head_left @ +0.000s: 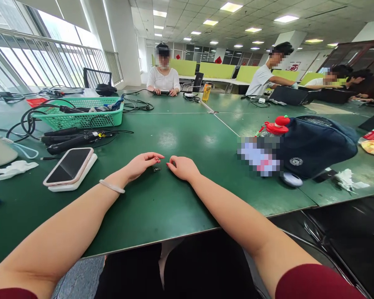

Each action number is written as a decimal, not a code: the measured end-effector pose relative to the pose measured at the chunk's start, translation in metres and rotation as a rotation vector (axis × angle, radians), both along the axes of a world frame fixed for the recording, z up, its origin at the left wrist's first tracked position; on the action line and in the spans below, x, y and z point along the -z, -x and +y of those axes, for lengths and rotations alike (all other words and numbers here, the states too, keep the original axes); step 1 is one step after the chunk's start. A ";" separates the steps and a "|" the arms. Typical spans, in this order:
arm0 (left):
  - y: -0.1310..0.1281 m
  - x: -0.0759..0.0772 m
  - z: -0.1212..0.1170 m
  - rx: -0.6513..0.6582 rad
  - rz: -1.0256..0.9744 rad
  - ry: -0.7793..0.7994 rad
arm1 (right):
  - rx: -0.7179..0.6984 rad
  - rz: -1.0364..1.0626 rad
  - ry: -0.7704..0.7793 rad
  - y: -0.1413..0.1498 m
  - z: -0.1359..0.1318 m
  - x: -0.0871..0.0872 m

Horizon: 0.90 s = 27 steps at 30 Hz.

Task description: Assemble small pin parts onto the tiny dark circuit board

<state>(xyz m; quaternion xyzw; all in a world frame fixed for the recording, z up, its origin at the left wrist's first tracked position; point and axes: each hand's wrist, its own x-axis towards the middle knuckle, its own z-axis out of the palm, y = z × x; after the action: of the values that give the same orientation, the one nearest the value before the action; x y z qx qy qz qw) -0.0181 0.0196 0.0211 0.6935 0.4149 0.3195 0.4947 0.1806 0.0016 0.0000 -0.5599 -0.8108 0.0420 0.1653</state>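
My left hand (pixel 142 163) rests on the green table (pixel 162 199), fingers loosely curled and pointing right. My right hand (pixel 183 167) lies beside it, fingers curled and pointing left. The fingertips of the two hands nearly meet. Between them a tiny dark object (pixel 156 169) lies on the table, right at my left fingertips; I cannot make out what it is. Neither hand visibly grips anything. A pale bracelet (pixel 111 186) circles my left wrist.
A phone (pixel 69 166) lies on a white pad at the left, behind it black cables and a green basket (pixel 81 113). A dark blue bag (pixel 314 145) and a red-capped bottle (pixel 272 128) sit at the right. Other people sit at the far side.
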 end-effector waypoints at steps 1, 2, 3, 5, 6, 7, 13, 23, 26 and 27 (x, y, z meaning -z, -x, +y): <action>0.000 0.000 0.000 0.005 -0.015 0.009 | 0.003 -0.003 0.000 0.000 0.000 0.000; 0.001 0.001 0.002 0.004 -0.032 0.019 | 0.005 -0.005 -0.001 0.000 0.001 0.000; 0.002 0.001 0.004 0.004 -0.058 0.033 | 0.006 -0.006 -0.003 0.000 0.001 0.000; 0.007 0.003 0.009 0.010 -0.136 0.074 | 0.008 -0.007 -0.010 0.000 0.002 0.001; 0.009 0.005 0.011 0.013 -0.175 0.096 | 0.009 -0.009 -0.014 0.000 0.003 0.002; 0.011 0.006 0.012 0.016 -0.205 0.115 | 0.009 -0.012 -0.018 0.000 0.003 0.003; 0.013 0.012 0.018 0.059 -0.276 0.142 | 0.018 -0.039 -0.015 -0.001 0.004 0.005; 0.014 0.015 0.021 0.113 -0.220 0.106 | 0.035 -0.048 0.014 0.001 0.003 0.001; 0.015 0.016 0.021 0.128 -0.165 0.068 | 0.029 -0.041 0.019 0.001 0.002 0.000; 0.015 0.015 0.020 0.129 -0.146 0.055 | 0.023 -0.041 0.017 0.001 0.001 -0.001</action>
<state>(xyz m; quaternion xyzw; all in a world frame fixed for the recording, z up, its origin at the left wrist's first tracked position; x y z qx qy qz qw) -0.0326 0.0396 0.0058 0.6799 0.3409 0.3252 0.5620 0.1791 0.0023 0.0007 -0.5711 -0.8073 0.0357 0.1444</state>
